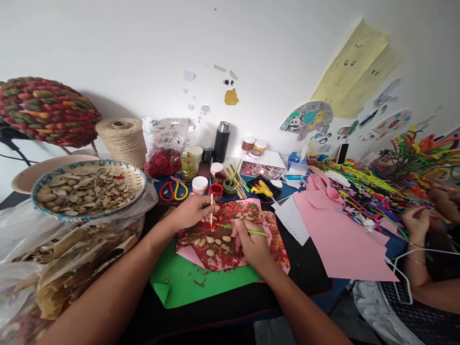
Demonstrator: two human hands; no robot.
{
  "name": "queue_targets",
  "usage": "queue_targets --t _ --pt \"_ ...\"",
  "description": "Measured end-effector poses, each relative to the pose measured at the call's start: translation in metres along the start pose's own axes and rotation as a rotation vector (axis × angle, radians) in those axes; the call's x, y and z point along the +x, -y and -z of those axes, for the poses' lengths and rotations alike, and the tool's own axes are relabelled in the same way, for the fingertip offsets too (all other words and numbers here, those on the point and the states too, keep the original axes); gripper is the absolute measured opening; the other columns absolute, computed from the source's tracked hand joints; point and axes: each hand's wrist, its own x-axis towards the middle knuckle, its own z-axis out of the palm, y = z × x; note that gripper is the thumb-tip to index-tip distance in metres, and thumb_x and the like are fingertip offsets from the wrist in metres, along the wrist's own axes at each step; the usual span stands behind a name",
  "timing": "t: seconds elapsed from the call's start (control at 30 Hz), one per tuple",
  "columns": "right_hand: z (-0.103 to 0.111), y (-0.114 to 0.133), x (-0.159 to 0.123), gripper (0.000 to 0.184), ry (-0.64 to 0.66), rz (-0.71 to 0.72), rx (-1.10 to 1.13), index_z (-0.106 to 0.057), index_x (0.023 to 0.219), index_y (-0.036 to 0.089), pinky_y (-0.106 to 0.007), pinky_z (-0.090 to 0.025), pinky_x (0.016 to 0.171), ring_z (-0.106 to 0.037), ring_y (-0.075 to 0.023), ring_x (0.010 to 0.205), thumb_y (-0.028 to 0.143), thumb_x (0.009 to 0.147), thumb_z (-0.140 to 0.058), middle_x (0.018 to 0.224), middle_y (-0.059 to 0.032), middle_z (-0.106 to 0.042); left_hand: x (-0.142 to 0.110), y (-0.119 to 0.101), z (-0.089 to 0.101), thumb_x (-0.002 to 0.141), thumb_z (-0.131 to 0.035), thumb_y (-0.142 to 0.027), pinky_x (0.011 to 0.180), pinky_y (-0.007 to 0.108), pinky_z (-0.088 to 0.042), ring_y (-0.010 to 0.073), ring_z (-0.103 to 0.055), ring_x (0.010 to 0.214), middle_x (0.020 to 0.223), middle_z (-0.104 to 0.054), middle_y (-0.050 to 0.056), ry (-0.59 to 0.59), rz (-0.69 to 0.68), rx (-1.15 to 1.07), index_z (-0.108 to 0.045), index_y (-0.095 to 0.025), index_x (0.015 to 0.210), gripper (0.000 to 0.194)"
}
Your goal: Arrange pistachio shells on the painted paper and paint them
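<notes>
My left hand (194, 211) pinches a light wooden stick (212, 208), held nearly upright with its lower end red with paint. My right hand (253, 244) is closed on a thin green paintbrush (258, 233) whose tip points left, towards the stick. Both hands are over a paint-smeared pink sheet (190, 256), mottled red and dark green. Several unpainted peanut shells (210, 252) lie on it, with red-painted ones (230, 209) farther back. Just behind stand open jars of red paint (216, 191) and dark green paint (230, 188). Under the pink sheet is a green sheet (215, 290).
At left are a basket of shells (89, 191), a twine spool (120, 139) and plastic bags (72, 268). Scissors (173, 190), a yellow glue gun (261, 188) and a black flask (222, 141) stand behind. Pink paper (345, 244) and a co-worker's hand (417, 220) are at right.
</notes>
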Motion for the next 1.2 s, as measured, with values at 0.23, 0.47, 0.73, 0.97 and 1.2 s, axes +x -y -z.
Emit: queue_targets --t 0.23,0.47,0.73,0.97,1.2 --pt "0.009 -0.003 -0.007 0.061 -0.019 -0.035 0.000 -0.061 0.071 0.023 -0.026 -0.042 0.048 -0.054 -0.0143 0.042 0.070 0.107 -0.047 0.047 0.0041 -0.051 0.001 0.002 0.000 0.098 -0.060 -0.058 0.061 0.027 -0.051 0.0183 -0.065 0.064 0.073 -0.073 0.001 -0.008 -0.003 0.036 -0.064 -0.019 0.084 0.042" --pt "0.008 0.002 -0.010 0.062 0.029 -0.090 0.132 -0.058 0.070 0.023 -0.024 -0.038 0.043 -0.051 -0.0131 0.039 0.075 0.103 -0.050 0.045 0.0061 -0.046 0.000 0.001 -0.001 0.097 -0.062 -0.063 0.060 0.028 -0.053 0.0181 -0.065 0.062 0.072 -0.074 0.001 -0.009 0.009 -0.022 -0.063 -0.020 0.084 0.045" --pt "-0.001 0.003 -0.011 0.060 0.089 -0.060 0.106 -0.061 0.072 0.023 -0.025 -0.040 0.048 -0.052 -0.0134 0.042 0.071 0.106 -0.049 0.048 0.0055 -0.049 0.000 -0.006 0.000 0.095 -0.065 -0.063 0.062 0.028 -0.053 0.0179 -0.065 0.062 0.071 -0.073 0.002 -0.029 0.008 -0.087 -0.064 -0.019 0.082 0.046" --pt "0.002 0.004 -0.012 0.062 0.084 -0.056 0.037 -0.060 0.071 0.023 -0.027 -0.042 0.051 -0.052 -0.0144 0.042 0.073 0.106 -0.047 0.046 0.0051 -0.050 0.002 -0.007 -0.008 0.099 -0.059 -0.059 0.063 0.026 -0.050 0.0180 -0.064 0.066 0.072 -0.071 0.002 -0.072 -0.058 0.027 -0.067 -0.018 0.083 0.045" --pt "0.012 0.004 -0.013 0.063 0.043 -0.060 0.012 -0.060 0.071 0.023 -0.026 -0.041 0.050 -0.051 -0.0145 0.042 0.074 0.105 -0.046 0.046 0.0041 -0.052 0.000 -0.005 0.000 0.101 -0.057 -0.055 0.063 0.025 -0.043 0.0169 -0.058 0.068 0.072 -0.068 0.001 -0.099 -0.093 0.177 -0.066 -0.018 0.079 0.043"
